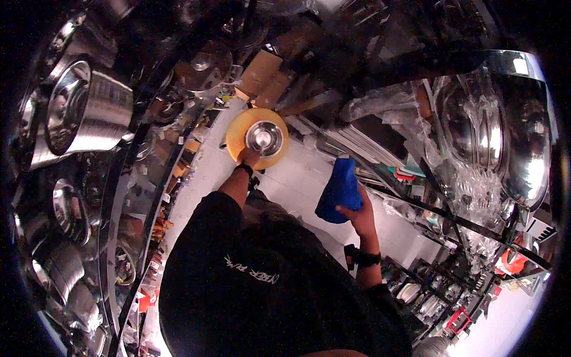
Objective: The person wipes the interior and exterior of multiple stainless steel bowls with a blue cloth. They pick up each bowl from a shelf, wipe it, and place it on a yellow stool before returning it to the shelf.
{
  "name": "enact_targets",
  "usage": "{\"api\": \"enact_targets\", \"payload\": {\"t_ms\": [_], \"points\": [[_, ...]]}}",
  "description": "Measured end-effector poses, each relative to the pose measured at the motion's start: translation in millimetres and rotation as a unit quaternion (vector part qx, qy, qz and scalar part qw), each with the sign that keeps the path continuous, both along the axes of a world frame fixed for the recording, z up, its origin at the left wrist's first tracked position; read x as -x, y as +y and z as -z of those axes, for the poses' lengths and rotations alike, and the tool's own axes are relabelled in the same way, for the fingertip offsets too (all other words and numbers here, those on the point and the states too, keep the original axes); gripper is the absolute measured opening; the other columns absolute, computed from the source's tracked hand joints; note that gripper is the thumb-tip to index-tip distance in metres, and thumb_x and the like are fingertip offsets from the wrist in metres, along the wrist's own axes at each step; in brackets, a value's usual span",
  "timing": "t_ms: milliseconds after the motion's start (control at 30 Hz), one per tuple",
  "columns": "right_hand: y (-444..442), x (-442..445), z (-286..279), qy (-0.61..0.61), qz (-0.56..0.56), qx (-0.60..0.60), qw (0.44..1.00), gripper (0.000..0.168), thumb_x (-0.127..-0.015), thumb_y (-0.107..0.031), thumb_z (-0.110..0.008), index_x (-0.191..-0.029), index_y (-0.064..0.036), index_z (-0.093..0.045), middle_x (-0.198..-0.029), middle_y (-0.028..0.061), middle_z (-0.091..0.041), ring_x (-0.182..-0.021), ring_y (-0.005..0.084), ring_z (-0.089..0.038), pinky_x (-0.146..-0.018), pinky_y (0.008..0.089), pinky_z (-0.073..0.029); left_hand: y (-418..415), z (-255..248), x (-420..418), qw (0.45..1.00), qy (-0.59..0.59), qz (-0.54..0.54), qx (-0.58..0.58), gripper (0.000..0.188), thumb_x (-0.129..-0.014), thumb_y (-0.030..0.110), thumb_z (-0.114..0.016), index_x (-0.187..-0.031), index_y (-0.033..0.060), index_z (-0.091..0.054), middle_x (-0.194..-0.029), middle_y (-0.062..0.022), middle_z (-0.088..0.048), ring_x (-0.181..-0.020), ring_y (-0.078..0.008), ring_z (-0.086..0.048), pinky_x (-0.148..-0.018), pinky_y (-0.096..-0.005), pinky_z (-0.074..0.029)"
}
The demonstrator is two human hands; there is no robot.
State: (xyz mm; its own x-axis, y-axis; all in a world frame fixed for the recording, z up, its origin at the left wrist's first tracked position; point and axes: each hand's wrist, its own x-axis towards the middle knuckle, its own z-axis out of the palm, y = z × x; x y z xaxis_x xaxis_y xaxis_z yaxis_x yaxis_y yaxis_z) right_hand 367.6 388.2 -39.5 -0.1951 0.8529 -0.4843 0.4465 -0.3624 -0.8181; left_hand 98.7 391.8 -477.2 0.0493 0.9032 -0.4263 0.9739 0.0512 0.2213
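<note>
In the head view my left hand (250, 157) is at the near rim of a small round metal bowl (270, 151), its fingers partly hidden against it. The bowl rests on a round yellow-orange surface (238, 129), like a stool seat, above the pale floor. Out to the right, my right hand (359, 212) grips a folded or bunched blue cloth (337, 192) from its right side. Both wrists wear dark bands.
Shelves with large steel pots (107, 111) line the left. On the right, racks hold plastic-wrapped metalware (482, 129) and stacked flat panels (363, 143). Cardboard boxes (260, 73) stand beyond the yellow surface. A red-framed item (458, 320) lies at lower right.
</note>
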Motion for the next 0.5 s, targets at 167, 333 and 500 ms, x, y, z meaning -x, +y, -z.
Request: {"api": "enact_targets", "payload": {"t_ms": [167, 333, 500], "points": [[0, -15, 19, -0.007, -0.009, -0.012, 1.000, 0.080, -0.063, -0.005, -0.083, -0.132, -0.001, -0.042, -0.121, 0.0106, -0.056, -0.109, 0.0210, -0.055, -0.097, 0.0356, -0.042, 0, 29, -14, 0.995, 0.083, 0.021, 0.051, 0.019, -0.083, 0.020, -0.054, -0.080, 0.0147, -0.072, -0.083, -0.0041, -0.070, -0.073, -0.0201, -0.068, -0.054, -0.0381, -0.052], [5, -9, 24, -0.007, -0.024, -0.017, 1.000, 0.080, -0.063, -0.006, -0.083, -0.132, 0.000, -0.042, -0.123, 0.0116, -0.054, -0.111, 0.0214, -0.054, -0.098, 0.0358, -0.042, 1, -54, 11, 0.996, 0.029, -0.069, 0.050, 0.020, -0.084, 0.021, -0.053, -0.088, 0.0117, -0.071, -0.098, -0.0083, -0.069, -0.092, -0.0215, -0.066, -0.073, -0.0358, -0.053], [20, 15, 11, 0.030, -0.053, -0.013, 0.998, 0.079, -0.065, 0.001, -0.079, -0.134, -0.004, -0.042, -0.120, 0.0069, -0.056, -0.108, 0.0194, -0.055, -0.095, 0.0358, -0.043, -9, 18, 15, 0.959, -0.036, -0.277, -0.035, 0.023, -0.082, 0.025, -0.056, -0.092, 0.0096, -0.071, -0.097, -0.0093, -0.069, -0.089, -0.0253, -0.067, -0.074, -0.0419, -0.054]]}}
